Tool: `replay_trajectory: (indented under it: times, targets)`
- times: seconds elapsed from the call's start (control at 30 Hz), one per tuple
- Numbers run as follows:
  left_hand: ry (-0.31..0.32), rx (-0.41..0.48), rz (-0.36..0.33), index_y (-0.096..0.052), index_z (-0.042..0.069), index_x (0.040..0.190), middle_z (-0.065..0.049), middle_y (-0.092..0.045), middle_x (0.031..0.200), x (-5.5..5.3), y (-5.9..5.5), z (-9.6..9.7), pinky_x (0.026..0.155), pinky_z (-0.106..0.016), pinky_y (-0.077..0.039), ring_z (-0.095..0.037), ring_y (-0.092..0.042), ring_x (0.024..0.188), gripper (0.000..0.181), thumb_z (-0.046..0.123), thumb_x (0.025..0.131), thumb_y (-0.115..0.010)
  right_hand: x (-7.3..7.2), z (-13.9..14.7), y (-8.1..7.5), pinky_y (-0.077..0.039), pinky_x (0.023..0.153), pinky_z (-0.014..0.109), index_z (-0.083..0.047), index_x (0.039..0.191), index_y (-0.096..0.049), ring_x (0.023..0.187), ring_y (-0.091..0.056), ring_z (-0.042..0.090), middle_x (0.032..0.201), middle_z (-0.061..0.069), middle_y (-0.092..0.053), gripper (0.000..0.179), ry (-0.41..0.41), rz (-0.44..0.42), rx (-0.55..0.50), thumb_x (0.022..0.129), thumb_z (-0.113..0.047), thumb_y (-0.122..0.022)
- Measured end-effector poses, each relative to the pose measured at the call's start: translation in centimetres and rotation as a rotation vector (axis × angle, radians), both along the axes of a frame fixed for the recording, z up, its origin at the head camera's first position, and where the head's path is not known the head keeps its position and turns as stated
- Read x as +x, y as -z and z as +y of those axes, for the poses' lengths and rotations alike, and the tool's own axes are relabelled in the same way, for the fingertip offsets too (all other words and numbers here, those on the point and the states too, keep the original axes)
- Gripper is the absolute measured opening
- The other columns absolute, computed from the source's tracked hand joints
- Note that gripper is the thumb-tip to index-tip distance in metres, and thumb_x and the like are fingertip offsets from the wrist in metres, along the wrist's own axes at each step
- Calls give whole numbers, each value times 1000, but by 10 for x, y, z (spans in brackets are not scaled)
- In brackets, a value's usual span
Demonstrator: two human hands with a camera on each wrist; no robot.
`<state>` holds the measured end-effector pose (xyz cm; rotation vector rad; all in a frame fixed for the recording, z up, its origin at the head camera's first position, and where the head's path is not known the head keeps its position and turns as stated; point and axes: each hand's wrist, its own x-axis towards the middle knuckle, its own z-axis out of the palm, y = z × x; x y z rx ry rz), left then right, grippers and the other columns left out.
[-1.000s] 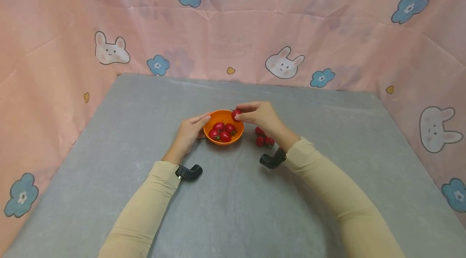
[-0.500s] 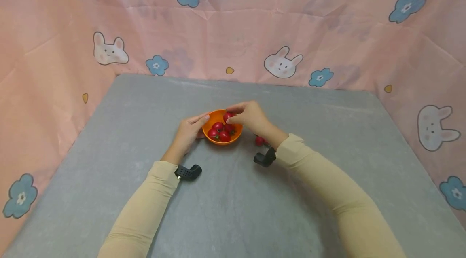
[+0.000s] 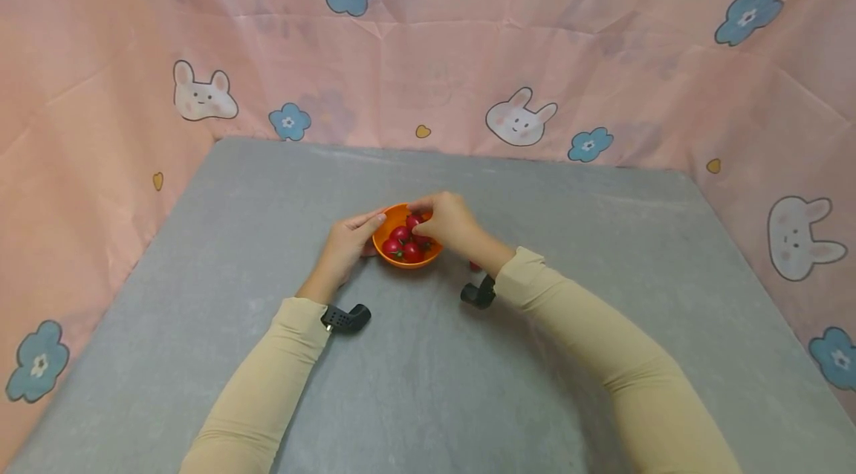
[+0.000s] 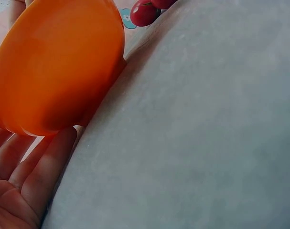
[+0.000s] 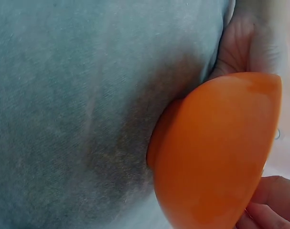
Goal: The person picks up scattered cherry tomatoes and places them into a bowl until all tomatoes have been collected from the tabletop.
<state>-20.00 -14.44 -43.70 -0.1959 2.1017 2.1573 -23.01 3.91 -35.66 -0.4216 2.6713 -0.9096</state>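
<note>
Inside an orange bowl (image 4: 63,62) on a gray table (image 3: 414,370), red tomatoes (image 3: 412,252) lie clustered, one tomato (image 3: 413,221) pinched between the thumb and fingers of a person's right hand (image 3: 453,223). The left hand (image 3: 344,245) grips the bowl, thumb at the rim. Loose tomatoes (image 4: 145,13) sit near the bowl, and a patterned pink cloth (image 3: 428,73) hangs behind.

Soft, even light covers the flat grey table (image 3: 414,377), with pale glare near its far edge; a soft-edged shadow lies beside the glossy orange round bowl (image 5: 216,148). Both wrist views look slightly blurred.
</note>
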Motion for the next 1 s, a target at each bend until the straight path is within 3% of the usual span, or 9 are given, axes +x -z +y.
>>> replay_trajectory:
  times: [0.23, 0.43, 0.63, 0.83, 1.0]
  targets:
    - [1, 13, 1, -61, 6, 135, -12, -60, 141, 0, 0, 1, 71, -18, -59, -6, -65, 98, 42, 28, 99, -62, -1, 7, 2, -51, 105, 38, -7, 126, -69, 127, -58, 27, 124, 11, -71, 39, 14, -13, -101, 88, -9, -75]
    - [0, 3, 3, -61, 6, 136, -13, -58, 143, 1, 1, 2, 70, -17, -59, -5, -65, 99, 43, 28, 99, -62, 2, 31, -4, -56, 98, 40, -6, 125, -69, 124, -60, 29, 126, 13, -69, 37, 115, -70, -250, 88, -10, -75]
    - [-10, 2, -12, -62, 8, 135, -10, -59, 142, 1, 0, 2, 69, -17, -59, -6, -64, 100, 42, 28, 99, -62, 10, 67, -1, -52, 105, 42, -3, 125, -69, 121, -63, 28, 127, 15, -69, 40, 186, -61, -356, 87, -15, -77]
    - [-10, -7, -16, -60, 8, 137, -11, -57, 144, 1, 0, 2, 70, -18, -59, -9, -64, 105, 43, 29, 99, -62, 21, 101, 5, -47, 109, 46, -5, 128, -67, 115, -66, 29, 129, 14, -68, 42, 244, -114, -337, 90, -23, -74]
    - [-10, 4, -18, -61, 8, 136, -9, -58, 143, 1, 0, 1, 70, -18, -59, -12, -63, 109, 42, 29, 99, -62, 35, 124, 9, -43, 113, 50, -4, 130, -65, 127, -57, 30, 132, 15, -66, 44, 256, -125, -315, 92, -24, -71]
